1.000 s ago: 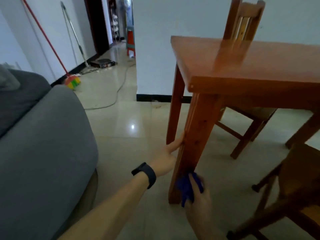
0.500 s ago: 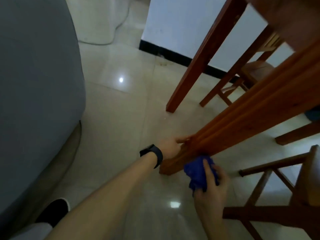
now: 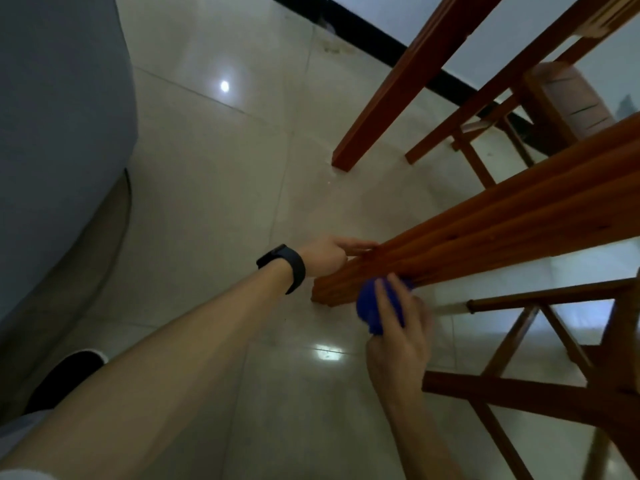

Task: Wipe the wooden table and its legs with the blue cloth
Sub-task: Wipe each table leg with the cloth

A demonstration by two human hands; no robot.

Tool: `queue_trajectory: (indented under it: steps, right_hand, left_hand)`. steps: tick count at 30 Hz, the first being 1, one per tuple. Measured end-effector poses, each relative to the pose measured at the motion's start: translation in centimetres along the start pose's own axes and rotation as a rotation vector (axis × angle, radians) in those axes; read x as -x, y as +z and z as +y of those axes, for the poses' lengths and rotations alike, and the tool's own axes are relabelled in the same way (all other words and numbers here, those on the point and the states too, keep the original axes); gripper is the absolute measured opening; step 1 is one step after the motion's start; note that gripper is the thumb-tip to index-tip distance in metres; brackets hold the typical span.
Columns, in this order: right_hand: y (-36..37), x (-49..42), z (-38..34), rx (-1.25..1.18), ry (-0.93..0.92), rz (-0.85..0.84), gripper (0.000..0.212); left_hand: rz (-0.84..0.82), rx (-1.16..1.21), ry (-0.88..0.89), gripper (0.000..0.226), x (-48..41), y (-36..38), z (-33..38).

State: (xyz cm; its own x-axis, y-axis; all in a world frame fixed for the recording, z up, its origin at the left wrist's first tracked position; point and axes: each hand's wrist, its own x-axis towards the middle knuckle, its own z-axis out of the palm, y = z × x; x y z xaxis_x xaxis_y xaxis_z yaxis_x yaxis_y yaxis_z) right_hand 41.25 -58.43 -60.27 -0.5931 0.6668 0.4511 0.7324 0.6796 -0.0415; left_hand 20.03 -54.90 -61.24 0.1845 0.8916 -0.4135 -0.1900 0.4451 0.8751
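Note:
I look steeply down at the floor beside the wooden table. The near table leg runs from the right edge down to its foot on the tiles. My right hand grips the bunched blue cloth and holds it against the low end of that leg. My left hand, a black band on its wrist, holds the far side of the same leg just above the foot; its fingers are partly hidden behind the wood. A second table leg stands farther back. The table top is out of view.
A grey sofa fills the left side. A wooden chair stands close at the lower right, another chair at the back right by the white wall with black skirting. My dark shoe is at lower left. Glossy tiles lie between.
My view has tipped from the table top down to the floor. Both hands have slid down the near leg to its foot, the right hand still holding the cloth.

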Motion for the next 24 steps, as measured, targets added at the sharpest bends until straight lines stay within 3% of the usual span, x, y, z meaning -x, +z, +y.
queue_trajectory:
  steps: [2, 4, 6, 10, 12, 14, 16, 20, 24]
  right_hand:
    - [-1.9, -2.4, -0.7, 0.029, -0.061, 0.267, 0.061]
    - [-1.1, -3.9, -0.3, 0.148, -0.111, 0.352, 0.058]
    - [1.2, -3.2, -0.1, 0.267, -0.121, 0.202, 0.06]
    - [6.1, 0.8, -0.7, 0.171, -0.01, -0.435, 0.067]
    - [6.9, 1.7, -1.8, -0.065, 0.208, -0.717, 0.063]
    - [6.2, 1.8, -2.9, -0.407, 0.542, -0.831, 0.054]
    - [4.8, 2.0, -4.0, -0.657, 0.804, -0.741, 0.054]
    - [1.8, 1.1, -7.0, -1.063, 1.125, -0.699, 0.048]
    - [-2.8, -2.5, -11.4, -1.339, 1.447, -0.638, 0.041]
  left_hand:
    - [-0.009, -0.008, 0.005, 0.077, 0.5, 0.1, 0.3]
    - [0.005, -0.034, 0.006, 0.076, 0.8, 0.4, 0.4]
    - [0.026, -0.033, 0.019, 0.074, 0.8, 0.7, 0.2]
    - [0.021, -0.06, 0.008, 0.065, 1.2, 0.7, -0.8]
    - [0.031, -0.199, -0.042, 0.057, 1.6, -0.1, -1.5]
    - [0.062, -0.28, -0.129, 0.054, 2.1, -1.5, -2.4]
    - [0.118, -0.334, -0.228, 0.052, 3.3, -3.1, -3.2]
    - [0.183, -0.326, -0.394, 0.047, 7.5, -5.0, -3.2]
    - [0.203, -0.093, -0.546, 0.04, 13.9, -4.6, 0.7]
